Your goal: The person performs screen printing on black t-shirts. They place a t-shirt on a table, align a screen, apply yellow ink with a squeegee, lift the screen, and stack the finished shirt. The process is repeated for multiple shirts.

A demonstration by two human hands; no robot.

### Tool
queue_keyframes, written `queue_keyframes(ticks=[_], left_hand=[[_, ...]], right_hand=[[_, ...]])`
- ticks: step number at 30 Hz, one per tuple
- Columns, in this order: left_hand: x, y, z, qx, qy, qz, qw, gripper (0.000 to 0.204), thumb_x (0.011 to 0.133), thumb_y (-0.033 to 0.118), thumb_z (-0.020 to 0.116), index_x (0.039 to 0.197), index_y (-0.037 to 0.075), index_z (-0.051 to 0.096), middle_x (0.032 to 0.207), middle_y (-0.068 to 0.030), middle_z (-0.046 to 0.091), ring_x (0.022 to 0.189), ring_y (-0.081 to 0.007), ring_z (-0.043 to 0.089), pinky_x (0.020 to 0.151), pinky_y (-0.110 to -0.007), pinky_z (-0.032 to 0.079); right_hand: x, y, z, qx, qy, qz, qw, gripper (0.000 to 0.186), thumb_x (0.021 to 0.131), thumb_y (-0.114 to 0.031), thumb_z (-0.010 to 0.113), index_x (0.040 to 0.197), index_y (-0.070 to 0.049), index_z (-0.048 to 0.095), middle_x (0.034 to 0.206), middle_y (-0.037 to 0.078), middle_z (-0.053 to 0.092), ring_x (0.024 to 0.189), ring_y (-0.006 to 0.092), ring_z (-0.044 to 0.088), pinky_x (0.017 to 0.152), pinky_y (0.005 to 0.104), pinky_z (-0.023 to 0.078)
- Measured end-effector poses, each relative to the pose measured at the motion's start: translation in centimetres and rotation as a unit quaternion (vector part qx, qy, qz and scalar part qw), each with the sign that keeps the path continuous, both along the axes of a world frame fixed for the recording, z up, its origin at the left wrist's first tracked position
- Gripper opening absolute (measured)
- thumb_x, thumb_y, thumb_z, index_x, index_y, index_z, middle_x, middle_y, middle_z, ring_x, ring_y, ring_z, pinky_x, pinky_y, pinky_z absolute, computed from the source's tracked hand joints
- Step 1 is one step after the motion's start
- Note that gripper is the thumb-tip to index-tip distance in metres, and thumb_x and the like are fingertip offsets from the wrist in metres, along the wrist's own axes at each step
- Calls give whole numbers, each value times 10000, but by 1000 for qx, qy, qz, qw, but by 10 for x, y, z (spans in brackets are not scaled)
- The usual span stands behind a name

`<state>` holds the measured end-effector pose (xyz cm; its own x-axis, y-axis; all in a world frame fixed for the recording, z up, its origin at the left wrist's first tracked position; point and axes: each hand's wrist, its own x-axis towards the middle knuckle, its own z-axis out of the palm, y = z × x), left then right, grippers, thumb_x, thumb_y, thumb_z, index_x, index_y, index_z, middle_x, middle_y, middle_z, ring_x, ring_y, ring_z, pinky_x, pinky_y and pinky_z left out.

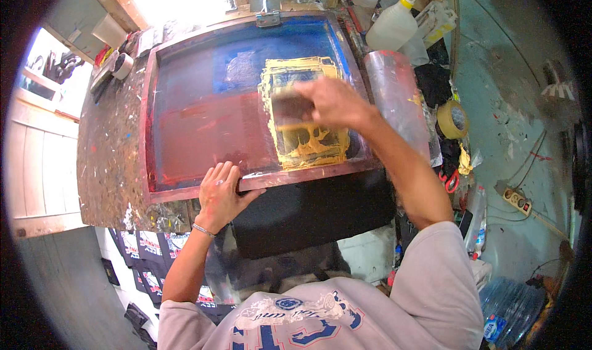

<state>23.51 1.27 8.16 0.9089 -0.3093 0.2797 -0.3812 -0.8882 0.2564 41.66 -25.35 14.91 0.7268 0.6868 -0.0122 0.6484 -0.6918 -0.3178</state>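
A screen-printing frame with reddish wooden rails lies on the worktable, its mesh stained dark red and blue. Yellow ink surrounds and partly covers a rectangular area on the right of the mesh. Over that area my right hand is closed on a brownish squeegee, blurred by motion. My left hand grips the near rail, fingers over its top and thumb along the front. A metal hinge clamp holds the far rail. Black fabric hangs below the near rail.
The paint-spotted table extends left, with a tape roll at its far side. Along the right stand a spray bottle, a clear film-like roll, yellowish tape and red-handled scissors. Printed dark shirts lie lower left.
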Motion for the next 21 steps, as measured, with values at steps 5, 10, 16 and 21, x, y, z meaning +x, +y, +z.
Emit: queue_keyframes(ticks=[5, 10, 16, 21], left_hand=[[-7, 2, 3, 13, 4, 6, 1000, 516, 776, 472, 831, 856, 45, 552, 852, -100, 525, 837, -288, 561, 760, -401, 475], [-8, -3, 5, 1, -18, 14, 1000, 527, 767, 484, 828, 855, 39, 559, 844, -108, 528, 821, -304, 550, 763, -411, 463], [-9, -4, 27, -7, -34, 20, 999, 555, 757, 516, 831, 859, 34, 575, 863, -115, 547, 836, -304, 562, 756, -411, 464], [15, 5, 127, -70, 15, 51, 996, 574, 693, 512, 889, 714, 32, 576, 725, -94, 543, 698, -258, 569, 641, -399, 445]], right_hand=[[-81, -10, -11, 56, -63, 7, 996, 290, 742, -24, 694, 1001, -41, 565, 921, 183, 684, 918, 433, 672, 803, 522, 552], [-125, -15, -21, 30, -178, -27, 983, 162, 863, -78, 594, 1023, -49, 600, 934, 121, 651, 909, 342, 643, 833, 459, 524], [-147, -24, -12, 84, -235, -40, 968, 313, 820, -168, 653, 1096, -40, 578, 1003, 137, 590, 991, 334, 605, 956, 474, 465], [-114, -24, 64, 134, -332, -47, 933, 480, 787, -332, 715, 1169, -57, 619, 961, 152, 612, 964, 351, 629, 905, 527, 480]])
